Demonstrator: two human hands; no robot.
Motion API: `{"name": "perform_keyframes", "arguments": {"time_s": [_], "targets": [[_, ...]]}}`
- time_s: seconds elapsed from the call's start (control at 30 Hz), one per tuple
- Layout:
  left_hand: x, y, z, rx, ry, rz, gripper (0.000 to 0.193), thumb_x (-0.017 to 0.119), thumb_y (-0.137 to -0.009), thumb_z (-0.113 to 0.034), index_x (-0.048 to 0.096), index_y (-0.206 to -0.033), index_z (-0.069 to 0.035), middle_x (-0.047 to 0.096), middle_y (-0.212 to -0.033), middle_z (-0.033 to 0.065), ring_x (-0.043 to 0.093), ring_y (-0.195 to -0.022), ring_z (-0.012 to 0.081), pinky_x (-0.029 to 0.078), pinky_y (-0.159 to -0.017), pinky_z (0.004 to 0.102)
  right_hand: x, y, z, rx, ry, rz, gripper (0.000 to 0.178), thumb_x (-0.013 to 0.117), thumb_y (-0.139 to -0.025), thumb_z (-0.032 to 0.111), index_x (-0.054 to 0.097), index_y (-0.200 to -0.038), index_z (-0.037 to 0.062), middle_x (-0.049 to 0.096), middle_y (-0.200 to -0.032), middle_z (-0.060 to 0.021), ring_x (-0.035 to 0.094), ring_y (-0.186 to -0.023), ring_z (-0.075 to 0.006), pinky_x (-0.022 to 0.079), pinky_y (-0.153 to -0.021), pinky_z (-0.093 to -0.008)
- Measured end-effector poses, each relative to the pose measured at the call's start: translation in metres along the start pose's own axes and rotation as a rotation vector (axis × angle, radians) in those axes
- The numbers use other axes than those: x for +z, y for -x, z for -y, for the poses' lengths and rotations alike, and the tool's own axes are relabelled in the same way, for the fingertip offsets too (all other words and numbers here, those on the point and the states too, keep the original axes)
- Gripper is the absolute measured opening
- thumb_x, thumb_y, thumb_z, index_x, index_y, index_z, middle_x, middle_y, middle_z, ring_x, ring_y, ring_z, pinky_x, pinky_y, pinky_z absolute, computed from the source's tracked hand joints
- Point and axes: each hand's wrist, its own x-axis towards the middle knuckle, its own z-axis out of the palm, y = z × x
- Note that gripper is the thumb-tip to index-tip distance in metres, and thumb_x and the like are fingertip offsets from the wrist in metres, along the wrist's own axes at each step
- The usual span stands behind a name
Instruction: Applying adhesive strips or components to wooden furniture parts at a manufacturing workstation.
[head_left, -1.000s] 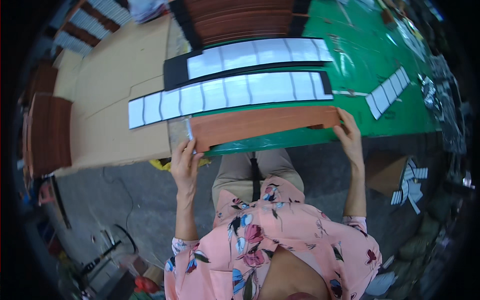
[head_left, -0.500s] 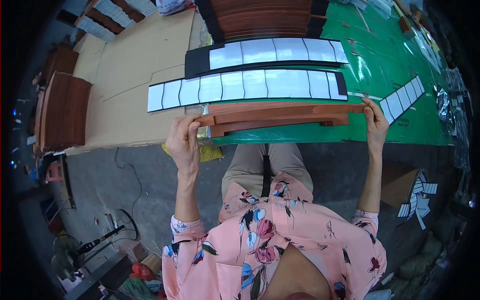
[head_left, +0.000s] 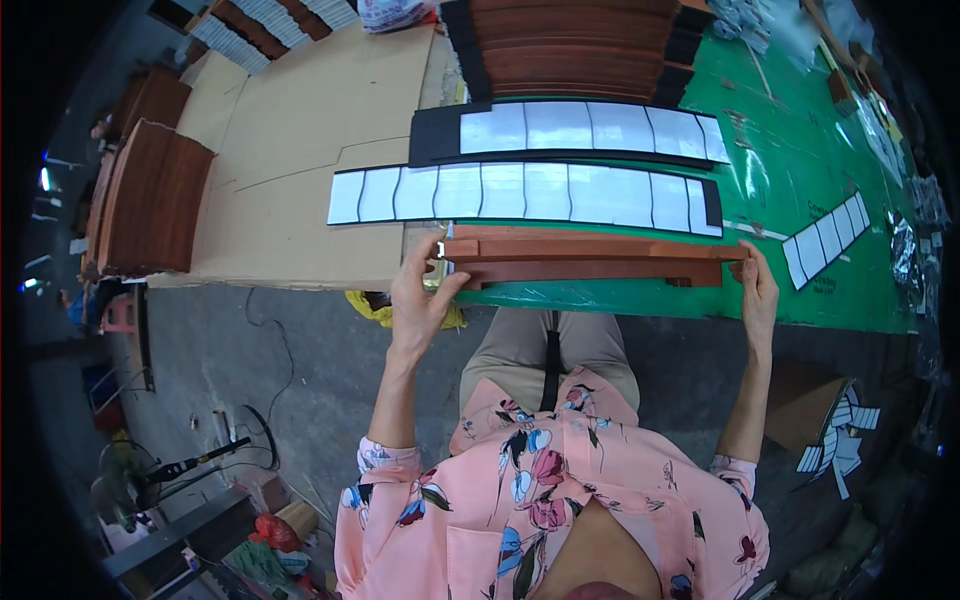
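Note:
Just inside the table's near edge, a long brown wood-grained strip (head_left: pixel 590 249) runs crosswise between my hands. My left hand (head_left: pixel 418 300) is curled about its left end, fingers behind and thumb in front. At the opposite end my right hand (head_left: pixel 760 295) pinches the strip between thumb and fingers. A second brown strip (head_left: pixel 580 272) lies close along the near side of the first; whether the two are joined I cannot tell. Beyond them is a black-edged strip with white backing panels (head_left: pixel 525 192), and behind it another white-panelled strip (head_left: pixel 590 130).
The table has a green covering (head_left: pixel 840 285) at right and brown cardboard (head_left: pixel 310 130) at left. Stacked brown boards (head_left: pixel 575 50) stand at the back, with another stack (head_left: pixel 160 200) at far left. A short white-panelled piece (head_left: pixel 827 240) lies at right. An open carton (head_left: pixel 800 410) holds white scraps.
My left thumb has opened away from its fingers at the strip's left end. The strip looks more level, its right end lower than before. The whole view has shifted slightly.

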Motion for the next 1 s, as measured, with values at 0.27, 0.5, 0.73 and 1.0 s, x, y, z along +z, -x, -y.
{"name": "perform_keyframes", "arguments": {"time_s": [0.27, 0.5, 0.73, 1.0], "targets": [[-0.003, -0.007, 0.004, 0.005, -0.01, -0.019, 0.023, 0.063, -0.078, 0.001, 0.058, -0.1, 0.001, 0.06, -0.086, 0.014, 0.058, -0.073, 0.0237, 0.046, -0.066, 0.0309, -0.006, 0.0, 0.006, -0.018, 0.051, -0.009, 0.031, 0.048, -0.095, 0.023, 0.058, -0.112, -0.0008, 0.061, -0.096, -0.0084, 0.056, -0.087, -0.0127, 0.046, -0.076, -0.0272], [-0.001, 0.01, 0.025, -0.113, 0.167, 0.0, 0.031, 0.053, -0.09, -0.02, 0.053, -0.113, 0.001, 0.06, -0.094, 0.0103, 0.056, -0.08, 0.0173, 0.045, -0.073, 0.03, 0.002, 0.001, -0.017, -0.031, -0.046, 0.001, 0.039, 0.041, -0.097, 0.031, 0.053, -0.117, 0.0, 0.061, -0.097, -0.0083, 0.055, -0.086, -0.0132, 0.045, -0.075, -0.0272], [0.015, 0.003, 0.068, -0.234, 0.319, -0.169, 0.035, 0.042, -0.096, -0.024, 0.049, -0.118, 0.003, 0.057, -0.098, 0.0088, 0.054, -0.082, 0.0145, 0.045, -0.074, 0.0282, 0.012, -0.025, -0.051, 0.139, -0.103, -0.155, 0.039, 0.036, -0.098, 0.031, 0.053, -0.114, -0.0007, 0.063, -0.092, -0.0064, 0.057, -0.084, -0.0148, 0.046, -0.075, -0.029], [0.067, -0.003, 0.112, -0.291, 0.006, -0.251, 0.024, 0.047, -0.093, -0.016, 0.054, -0.111, -0.002, 0.061, -0.095, 0.015, 0.061, -0.083, 0.0246, 0.048, -0.07, 0.0337, 0.001, -0.016, -0.23, 0.171, -0.452, -0.224, 0.036, 0.047, -0.087, 0.018, 0.054, -0.118, 0.002, 0.053, -0.092, -0.0034, 0.049, -0.077, -0.0146, 0.042, -0.069, -0.0263]]}}
